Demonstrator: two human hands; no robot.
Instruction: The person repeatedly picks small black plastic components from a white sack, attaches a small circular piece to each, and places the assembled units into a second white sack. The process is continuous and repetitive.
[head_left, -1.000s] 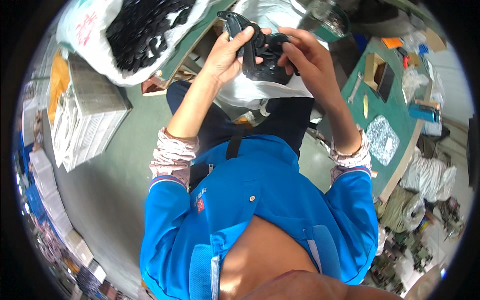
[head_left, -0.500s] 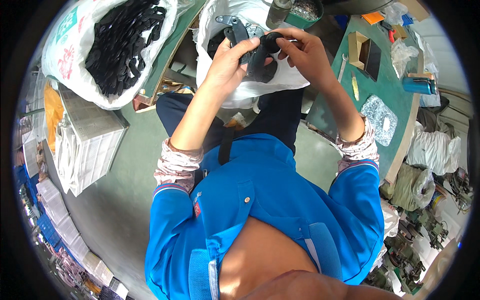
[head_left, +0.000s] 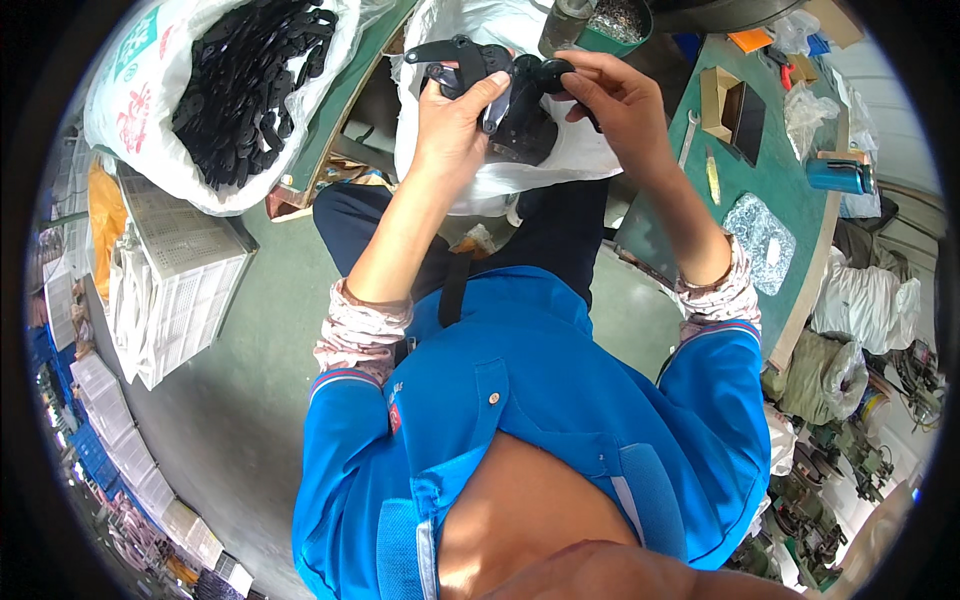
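Over the white bag (head_left: 570, 165) at my lap, my left hand (head_left: 450, 130) is closed around several flat black arm-shaped parts (head_left: 470, 65). They fan out past its thumb, one pointing left. My right hand (head_left: 622, 108) pinches a black part with a round end (head_left: 549, 76) between thumb and fingers; its narrow tail shows partly below the fingers. The two hands are close together, and whether their parts touch I cannot tell. More black parts (head_left: 525, 135) lie in the bag beneath, partly hidden by my hands.
At the left stands a large white sack (head_left: 130, 120) full of black flat parts (head_left: 250, 90). A white perforated crate (head_left: 195, 290) is below it. On the green table (head_left: 690, 215) at right are a wrench (head_left: 688, 138), a knife (head_left: 712, 175) and an open cardboard box (head_left: 718, 100). A green container (head_left: 620, 25) holds small metal bits.
The parts in my left hand have tilted, their upper arm swinging out to the left. My left hand has shifted slightly, while the right stays near its place, still pinching the round-ended part.
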